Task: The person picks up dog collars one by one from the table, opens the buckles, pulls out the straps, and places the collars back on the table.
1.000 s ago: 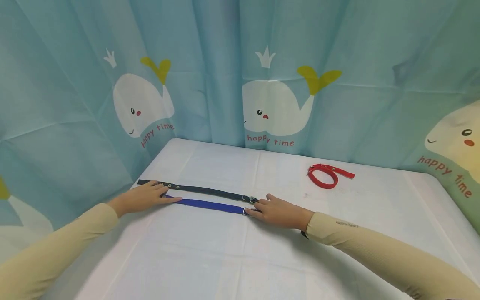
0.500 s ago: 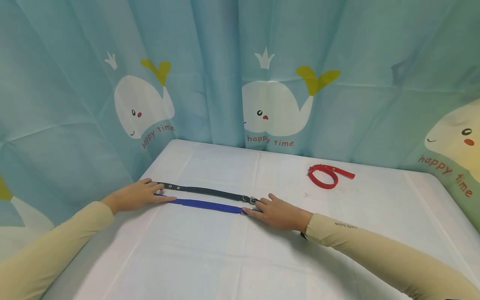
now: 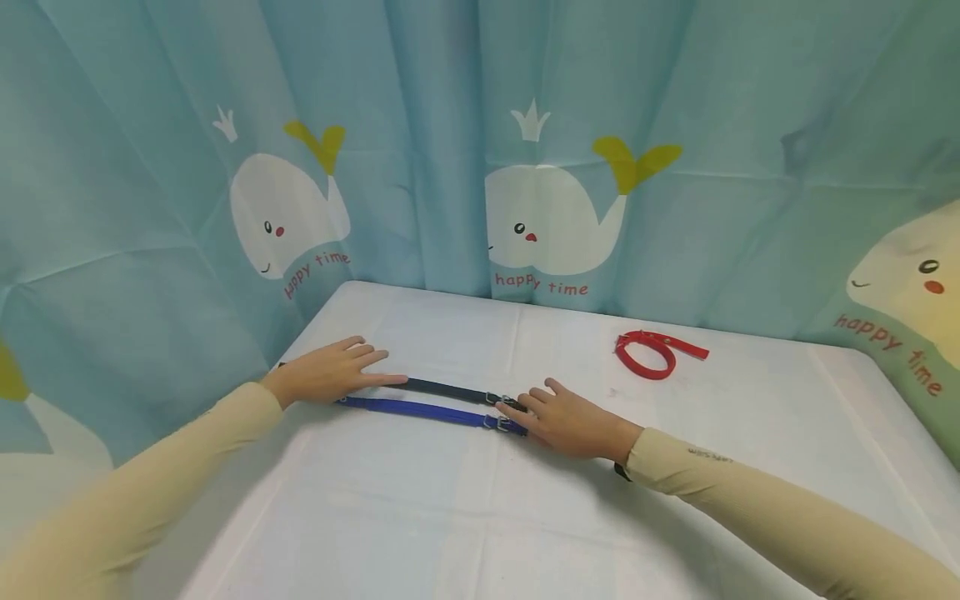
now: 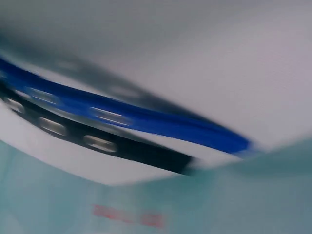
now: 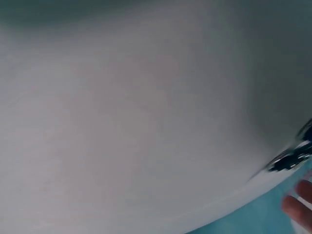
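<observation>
A black buckle collar [image 3: 450,389] and a blue buckle collar [image 3: 420,409] lie stretched out side by side on the white table, buckles to the right. My left hand [image 3: 330,372] is over the left part of the black collar, fingers extended and spread, hiding some of it. The left wrist view, blurred, has the eyeleted ends of the blue strap [image 4: 185,134] and black strap [image 4: 141,152]. My right hand [image 3: 566,418] is beside both buckles, index finger reaching over them; whether it touches is unclear. Its fingertips [image 5: 296,210] show at the right wrist view's edge.
Farther back on the right, a red collar [image 3: 647,374] lies coiled in a loop with its tail pointing right. Behind the white-covered table [image 3: 420,508] hangs a blue curtain [image 3: 420,167] printed with whales.
My left hand first slid left along the straps, then came off and moved right above the black collar. My right hand has drawn slightly back, uncovering the blue collar's buckle.
</observation>
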Demonstrator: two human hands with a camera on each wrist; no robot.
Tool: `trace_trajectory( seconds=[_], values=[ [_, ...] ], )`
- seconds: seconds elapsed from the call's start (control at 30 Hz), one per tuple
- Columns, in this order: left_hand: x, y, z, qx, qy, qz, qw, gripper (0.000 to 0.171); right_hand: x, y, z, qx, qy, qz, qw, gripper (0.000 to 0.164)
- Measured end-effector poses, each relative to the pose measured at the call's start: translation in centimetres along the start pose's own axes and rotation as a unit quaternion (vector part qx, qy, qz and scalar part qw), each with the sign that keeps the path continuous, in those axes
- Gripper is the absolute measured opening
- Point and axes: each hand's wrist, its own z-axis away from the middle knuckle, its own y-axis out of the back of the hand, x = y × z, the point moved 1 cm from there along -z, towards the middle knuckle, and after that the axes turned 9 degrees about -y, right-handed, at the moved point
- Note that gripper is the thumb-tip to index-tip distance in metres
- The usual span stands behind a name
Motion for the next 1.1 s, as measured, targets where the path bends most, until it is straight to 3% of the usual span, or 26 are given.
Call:
trace_trajectory(
  seconds=[0.27, 0.43, 0.6, 0.7, 0.8, 0.93, 1.1],
  values=[
    [0.6, 0.3, -10.2, 0.029, -0.072, -0.024, 0.9967, 0.053, 2.3, 0.0, 1.9, 0.000, -0.019, 0.010, 1.000, 0.061],
    [0.7, 0.8, -16.5, 0.025, -0.090, -0.027, 0.9953, 0.050, 4.8, -0.1, 3.8, -0.007, -0.050, 0.028, 0.998, 0.061],
    [0.3, 1.1, -21.8, 0.028, -0.100, -0.030, 0.9942, 0.050, 7.9, -0.4, 6.1, 0.025, -0.085, 0.055, 0.995, 0.061],
    [-0.1, 0.9, -24.8, 0.026, -0.087, -0.003, 0.9958, 0.051, 9.8, -0.6, 7.7, 0.045, -0.111, 0.058, 0.991, 0.055],
    [-0.5, 0.8, -27.6, 0.013, -0.050, 0.032, 0.9981, 0.051, 11.5, -0.7, 9.1, 0.050, -0.135, 0.060, 0.988, 0.054],
    [-0.9, 0.5, -31.0, 0.001, 0.005, 0.055, 0.9985, 0.048, 13.2, -0.7, 10.7, 0.028, -0.155, 0.081, 0.984, 0.060],
    [-0.8, 0.1, -35.2, 0.004, 0.028, 0.065, 0.9975, 0.043, 14.5, -1.4, 12.0, 0.016, -0.169, 0.090, 0.981, 0.046]
  ],
)
